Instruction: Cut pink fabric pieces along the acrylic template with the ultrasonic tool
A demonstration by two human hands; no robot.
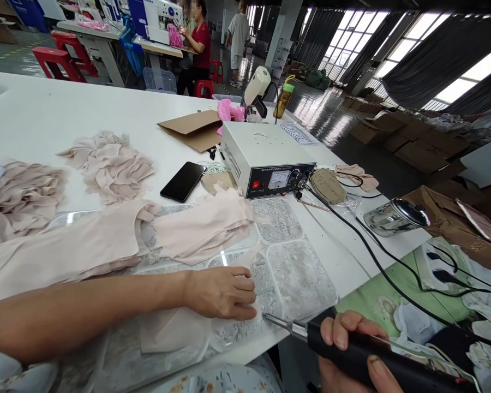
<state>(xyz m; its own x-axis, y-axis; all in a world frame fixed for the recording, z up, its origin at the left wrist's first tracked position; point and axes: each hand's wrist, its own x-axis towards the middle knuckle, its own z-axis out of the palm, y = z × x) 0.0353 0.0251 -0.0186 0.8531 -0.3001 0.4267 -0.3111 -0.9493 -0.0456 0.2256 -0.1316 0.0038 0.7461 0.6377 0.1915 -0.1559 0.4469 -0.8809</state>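
Note:
My left hand (223, 292) lies on a clear plastic tray (298, 273) of tiny white beads, fingers curled and pressed together at the fingertips; what they pinch is too small to name. A pale pink fabric piece (169, 330) sits under the wrist. My right hand (352, 349) grips a black pen-shaped tool (376, 357) whose metal tip (276, 321) points at the left fingertips. Its black cable (352, 232) runs to a white control box (265, 158).
Stacks of pink fabric pieces (110, 164) and a folded pile (204, 224) lie on the white table. A black phone (183, 181), cardboard (194, 128), a steel lid (395, 216) and a bottle (283, 97) stand nearby. People work at sewing machines behind.

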